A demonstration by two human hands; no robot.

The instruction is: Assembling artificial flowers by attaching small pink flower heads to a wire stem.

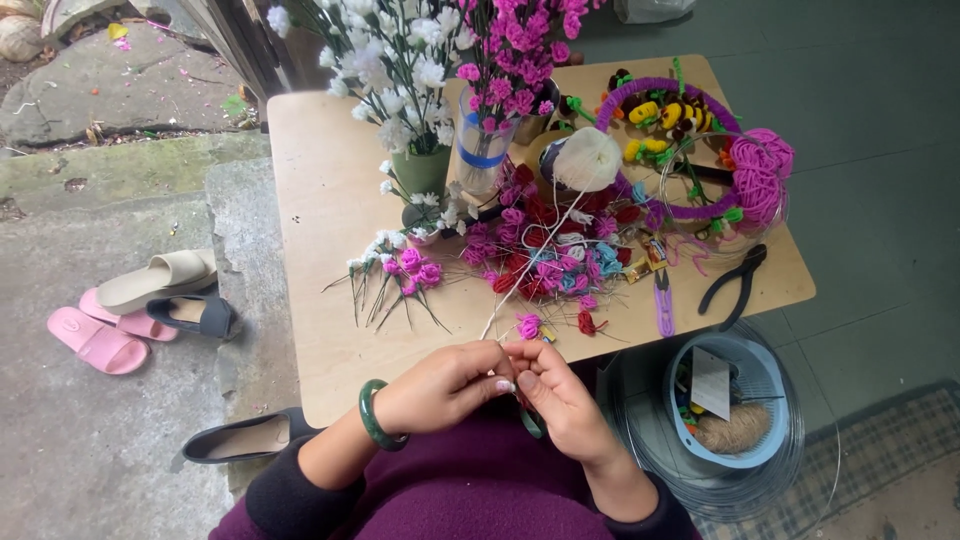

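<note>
My left hand [445,385], with a green bangle on the wrist, and my right hand [555,390] meet at the near edge of a wooden table [320,210]. Both pinch a thin white stem or thread [530,265] that runs up toward a white ball of yarn [587,158]. A small dark green piece shows under my right hand. Just beyond my fingers lie a pink paper flower [528,325] and a red one [587,322].
A heap of pink, red and blue small flowers [545,250], vases with white [400,60] and pink blossoms [520,50], a purple hoop with yellow figures [665,110], pink yarn [757,175], black pliers [735,285]. A blue basket [730,400] stands right; sandals [140,300] left.
</note>
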